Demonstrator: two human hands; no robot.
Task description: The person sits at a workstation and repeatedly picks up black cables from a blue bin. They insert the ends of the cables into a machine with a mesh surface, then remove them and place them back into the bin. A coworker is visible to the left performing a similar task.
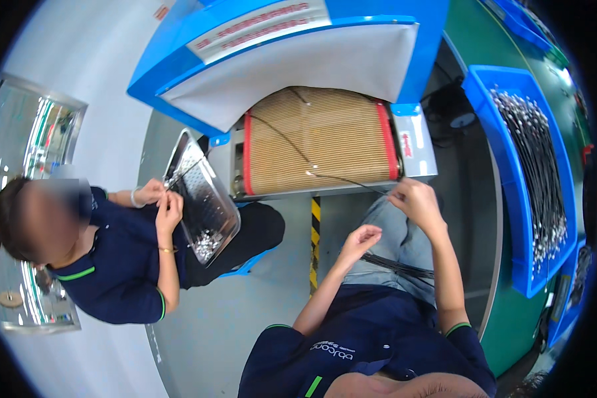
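A thin black cable [351, 180] with a white end lies over the near edge of the ribbed brown conveyor belt [341, 132]. My right hand [412, 200] pinches its other end at the belt's right front corner. Lower and to the left, my left hand [359, 243] is loosely curled above my lap, with nothing visible in its fingers. A bundle of black cables [399, 266] rests across my thighs, just below that hand. Another black cable [280, 135] runs diagonally over the belt, and a short piece of cable [300, 97] shows at the machine's opening.
A blue machine housing [431, 40] with a white curtain [298, 63] stands over the belt. At right, a blue bin [523, 282] holds many black cables on a green table. Left, a co-worker handles small parts over a metal tray [229, 215]. Striped floor tape [316, 232] runs between us.
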